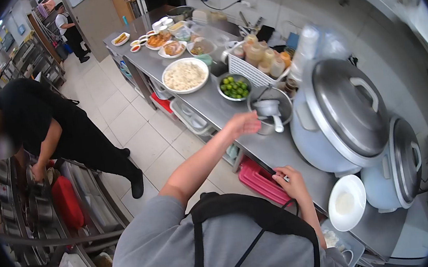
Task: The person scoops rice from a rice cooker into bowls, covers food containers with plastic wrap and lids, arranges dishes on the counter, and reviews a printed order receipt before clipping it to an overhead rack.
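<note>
Over the counter's front edge, my left hand (244,124) reaches out with its fingers stretched and nothing seen in them. Just beyond it stands a metal pot (283,100) with a white-handled ladle (268,109) inside. My right hand (289,182) is lower, near the counter edge, its fingers closed around a small dark item too hidden to name. A black cord hangs below that hand. A pink-red container (262,181) lies beneath and left of it. Limes fill a metal bowl (235,98) behind my left hand.
Large lidded cookers (306,142) stand right, beside a white bowl (347,203). Rice (185,76), small dishes and a bottle basket (249,72) line the steel counter (222,113). A person in black (60,113) bends over shelves at left; another person (68,31) stands farther back.
</note>
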Demonstrator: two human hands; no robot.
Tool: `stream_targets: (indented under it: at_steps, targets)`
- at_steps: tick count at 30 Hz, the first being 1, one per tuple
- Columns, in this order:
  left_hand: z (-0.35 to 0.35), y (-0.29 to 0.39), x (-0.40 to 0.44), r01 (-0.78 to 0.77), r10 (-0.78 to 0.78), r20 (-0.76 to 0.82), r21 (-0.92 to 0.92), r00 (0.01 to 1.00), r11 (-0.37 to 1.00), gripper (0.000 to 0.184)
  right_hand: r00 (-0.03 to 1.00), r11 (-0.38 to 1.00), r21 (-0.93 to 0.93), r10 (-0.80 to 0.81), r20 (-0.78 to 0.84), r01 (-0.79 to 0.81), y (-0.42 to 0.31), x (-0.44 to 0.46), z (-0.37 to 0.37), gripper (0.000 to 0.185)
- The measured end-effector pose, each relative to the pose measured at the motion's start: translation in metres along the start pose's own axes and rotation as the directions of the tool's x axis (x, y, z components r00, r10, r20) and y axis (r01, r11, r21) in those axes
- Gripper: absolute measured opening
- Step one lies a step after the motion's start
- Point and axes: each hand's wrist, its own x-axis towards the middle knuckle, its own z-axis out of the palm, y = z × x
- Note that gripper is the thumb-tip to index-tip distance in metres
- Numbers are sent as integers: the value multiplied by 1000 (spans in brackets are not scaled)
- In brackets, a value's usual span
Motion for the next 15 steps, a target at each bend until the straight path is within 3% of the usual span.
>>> stream_targets:
  at_steps: [3, 5, 6, 7, 8, 9, 10, 11, 12, 13, 15]
  targets:
    - [-49, 2, -60, 35, -46, 74, 149, 996, 988, 46, 996, 998, -13, -55, 71, 56, -30, 44, 49, 24]
    - [-91, 10, -110, 52, -103, 265, 193, 959, 980, 45, 990, 995, -28, -93, 111, 96, -54, 71, 79, 24]
    - [-117, 8, -132, 26, -95, 282, 239, 955, 971, 43, 978, 990, -34, -127, 166, 134, -64, 84, 94, 25]
    - [-153, -11, -144, -12, -62, 190, 364, 980, 931, 41, 962, 985, -38, -158, 222, 170, -71, 97, 109, 25]
    - [-196, -45, -146, -41, 16, 42, 689, 999, 724, 40, 947, 979, -12, -192, 259, 202, -74, 110, 125, 27]
    - [-243, -98, -152, 14, 126, -5, 997, 992, -69, 39, 943, 978, -8, -200, 267, 210, -78, 120, 140, 27]
    - [-277, -142, -162, 125, 170, -49, 875, 984, -468, 38, 909, 955, -50, -262, 325, 293, -83, 134, 152, 28]
    - [-299, -171, -168, 217, 225, -102, 791, 969, -573, 38, 870, 923, -91, -316, 378, 375, -90, 149, 160, 28]
    - [-269, -149, -184, 472, 283, -414, 864, 865, -177, 36, 860, 929, -97, -286, 422, 356, -103, 161, 166, 29]
    - [-278, -144, -187, 497, 269, -482, 868, 834, 15, 36, 864, 929, -95, -290, 411, 357, -107, 172, 174, 29]
    - [-292, -126, -193, 418, 471, -362, 908, 805, -16, 32, 835, 904, -157, -286, 470, 398, -111, 199, 194, 29]
